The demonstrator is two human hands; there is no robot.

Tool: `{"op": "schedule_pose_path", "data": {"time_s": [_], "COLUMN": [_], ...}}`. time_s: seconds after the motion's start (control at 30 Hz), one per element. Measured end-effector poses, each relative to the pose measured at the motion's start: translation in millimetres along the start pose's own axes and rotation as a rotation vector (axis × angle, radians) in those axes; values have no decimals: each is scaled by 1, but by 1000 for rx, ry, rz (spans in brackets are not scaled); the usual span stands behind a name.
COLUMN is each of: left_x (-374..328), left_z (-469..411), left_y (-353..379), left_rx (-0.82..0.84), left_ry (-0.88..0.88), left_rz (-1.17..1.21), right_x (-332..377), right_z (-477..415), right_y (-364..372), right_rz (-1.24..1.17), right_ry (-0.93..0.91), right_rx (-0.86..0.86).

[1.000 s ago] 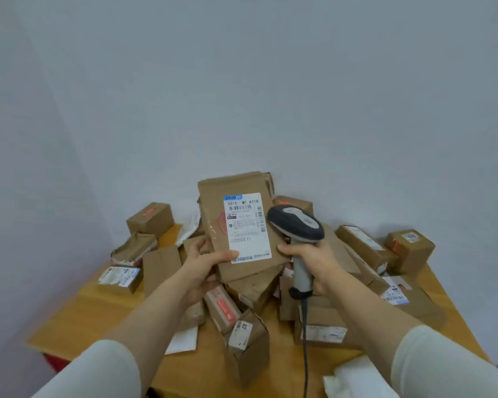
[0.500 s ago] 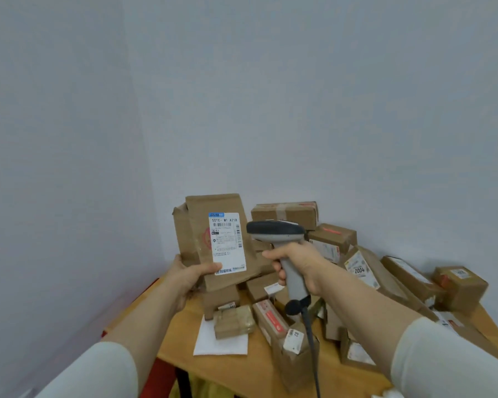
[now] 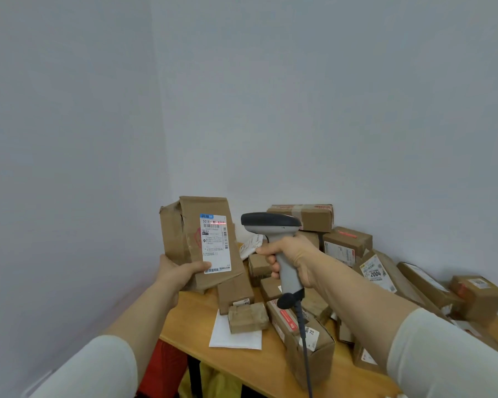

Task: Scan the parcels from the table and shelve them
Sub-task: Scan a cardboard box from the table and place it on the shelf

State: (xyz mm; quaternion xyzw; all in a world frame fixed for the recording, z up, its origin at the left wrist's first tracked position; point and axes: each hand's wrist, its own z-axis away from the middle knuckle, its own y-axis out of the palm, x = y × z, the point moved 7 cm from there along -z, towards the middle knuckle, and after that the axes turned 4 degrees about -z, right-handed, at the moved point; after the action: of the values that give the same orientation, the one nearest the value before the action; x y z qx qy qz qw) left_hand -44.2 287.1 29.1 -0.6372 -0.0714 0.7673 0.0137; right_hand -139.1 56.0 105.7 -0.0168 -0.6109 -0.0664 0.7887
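Observation:
My left hand (image 3: 181,273) grips the bottom of a brown paper parcel (image 3: 189,239), held upright above the table's left end with its white label facing me. A red scan line lies across the barcode near the label's top. My right hand (image 3: 292,258) is closed around the grey handle of a barcode scanner (image 3: 270,225), whose dark head points left at the label from a short distance. The scanner's cable hangs down over the parcels below.
A wooden table (image 3: 242,366) carries a heap of several brown cardboard parcels (image 3: 347,244), stretching right along the wall. A flat white envelope (image 3: 236,336) lies near the front edge. Red and yellow items (image 3: 167,366) sit under the table. Grey walls meet in a corner behind.
My view has swung left and the parcel pile now sits to the right. Both hands stay raised with the parcel and scanner; the red scan line now shows on the label.

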Motion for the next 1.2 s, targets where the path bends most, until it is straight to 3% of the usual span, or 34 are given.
{"op": "schedule_pose_path", "data": {"time_s": [1.2], "left_x": [19], "left_z": [-9], "left_y": [-55], "left_rx": [2], "left_ry": [-73], "left_rz": [34], "right_x": [4], "right_z": [-9], "right_y": [67], "right_rz": [120], "right_ry": [48], "right_rx": [30]}}
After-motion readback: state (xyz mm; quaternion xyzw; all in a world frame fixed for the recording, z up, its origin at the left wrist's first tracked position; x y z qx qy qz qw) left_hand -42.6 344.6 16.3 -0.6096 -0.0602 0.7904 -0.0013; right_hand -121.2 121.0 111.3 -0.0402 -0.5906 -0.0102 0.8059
